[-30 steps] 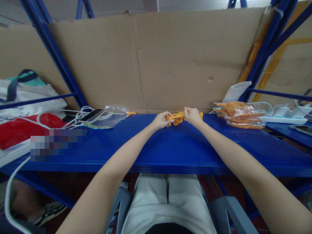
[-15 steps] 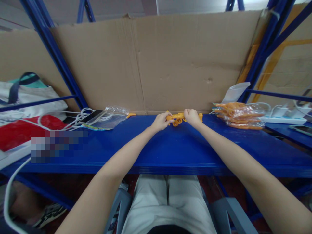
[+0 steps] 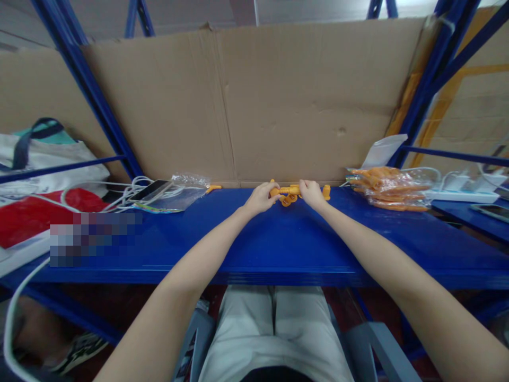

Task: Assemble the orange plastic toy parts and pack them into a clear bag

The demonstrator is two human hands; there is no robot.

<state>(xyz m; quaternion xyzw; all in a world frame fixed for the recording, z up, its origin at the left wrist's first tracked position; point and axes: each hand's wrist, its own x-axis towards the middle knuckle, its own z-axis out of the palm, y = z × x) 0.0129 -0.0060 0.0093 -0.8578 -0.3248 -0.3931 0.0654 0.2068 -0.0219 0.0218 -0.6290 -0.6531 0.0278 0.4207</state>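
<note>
both hands meet at the far edge of the blue shelf [image 3: 278,239], right where it runs into the upright cardboard sheet [image 3: 278,106]. between them lies 1 orange plastic assembly [image 3: 291,191], a slim bar with small round wheel-like bits hanging under its middle. its long axis runs left to right, parallel to the cardboard and across the person's line of reach. the left hand [image 3: 260,197] is curled with its fingertips closed on the left end of the bar. the right hand [image 3: 311,193] grips it further along, thumb and fingers pinched over the top, and a short orange stub pokes out past that hand to the right. so each hand holds 1 end, neither is clearly nearer, and only the middle stretch shows between them. whether the assembly rests on the shelf or is lifted just off it cannot be told from here. a bag of orange parts [image 3: 392,187] sits well apart to the right, nearer the right hand. a loose orange piece [image 3: 214,187], a clear plastic bag [image 3: 175,196] and a phone [image 3: 151,189] lie to the left, nearer the left hand.
</note>
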